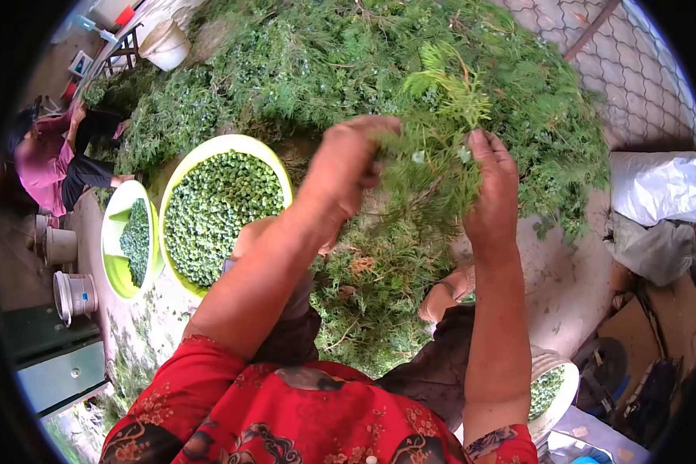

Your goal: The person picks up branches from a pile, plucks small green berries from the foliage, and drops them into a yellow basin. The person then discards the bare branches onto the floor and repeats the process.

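My right hand (493, 185) grips a leafy green conifer sprig (448, 100) between thumb and fingers, holding it up above the ground. A pale bluish berry (418, 157) shows on the sprig. Just left of it is my left hand (346, 164), its fingers curled and slightly blurred; what they hold, if anything, is hidden. Below my left forearm stands a big yellow-green tub (288, 179) full of small green berries (220, 209). A pile of cut branches (309, 54) with bluish berries spreads in front of me, and stripped-looking greenery (363, 309) lies between my feet.
At left a person (46, 166) sits beside the pile, near a smaller lime tub (116, 247) of berries. White buckets (165, 45) stand around. A pale bucket (568, 394) with berries is at lower right. White sacks (657, 185) and cardboard (677, 309) lie at right.
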Available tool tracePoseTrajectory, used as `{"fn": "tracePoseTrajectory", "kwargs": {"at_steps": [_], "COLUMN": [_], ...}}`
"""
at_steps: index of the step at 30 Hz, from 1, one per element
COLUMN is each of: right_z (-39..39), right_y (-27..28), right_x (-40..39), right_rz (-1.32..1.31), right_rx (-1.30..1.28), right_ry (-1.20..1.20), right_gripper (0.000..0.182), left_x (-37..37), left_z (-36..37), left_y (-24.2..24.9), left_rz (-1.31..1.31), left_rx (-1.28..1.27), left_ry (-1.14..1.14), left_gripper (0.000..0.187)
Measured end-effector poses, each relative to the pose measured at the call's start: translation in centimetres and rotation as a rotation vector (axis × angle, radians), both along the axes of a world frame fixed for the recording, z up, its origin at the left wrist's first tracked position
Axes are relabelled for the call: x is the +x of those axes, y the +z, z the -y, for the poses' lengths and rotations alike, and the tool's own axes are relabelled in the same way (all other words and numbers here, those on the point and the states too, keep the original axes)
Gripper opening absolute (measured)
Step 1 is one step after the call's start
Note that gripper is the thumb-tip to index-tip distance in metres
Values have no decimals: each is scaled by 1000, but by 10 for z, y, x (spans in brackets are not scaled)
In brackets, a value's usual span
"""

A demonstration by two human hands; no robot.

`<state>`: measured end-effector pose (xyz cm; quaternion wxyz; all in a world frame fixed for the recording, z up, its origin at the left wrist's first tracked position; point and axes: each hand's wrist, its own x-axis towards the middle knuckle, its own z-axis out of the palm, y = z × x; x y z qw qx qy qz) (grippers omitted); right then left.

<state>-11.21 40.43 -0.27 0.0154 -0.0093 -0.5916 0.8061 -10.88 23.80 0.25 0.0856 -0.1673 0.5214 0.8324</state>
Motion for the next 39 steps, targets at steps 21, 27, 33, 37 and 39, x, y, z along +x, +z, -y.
{"fn": "tracePoseTrajectory", "kwargs": {"at_steps": [21, 27, 33, 37, 39], "right_z": [11, 4, 7, 9, 14], "right_y": [-8, -8, -8, -11, -16], "right_x": [0, -3, 0, 1, 4], "right_rz": [167, 242, 242, 273, 258], "right_rx": [56, -57, -52, -69, -126], "right_ry": [64, 22, -16, 0, 8], "right_gripper": [13, 16, 17, 14, 12], "left_x": [7, 2, 15, 17, 14], "left_z": [-23, -5, -13, -27, -27], "left_y": [-23, 7, 12, -19, -16], "left_rz": [-474, -81, -148, -612, -719], "left_rx": [-649, 422, 158, -479, -1062], "left_ry": [-152, 18, -177, -122, -139], "left_gripper": [23, 17, 8, 15, 20]}}
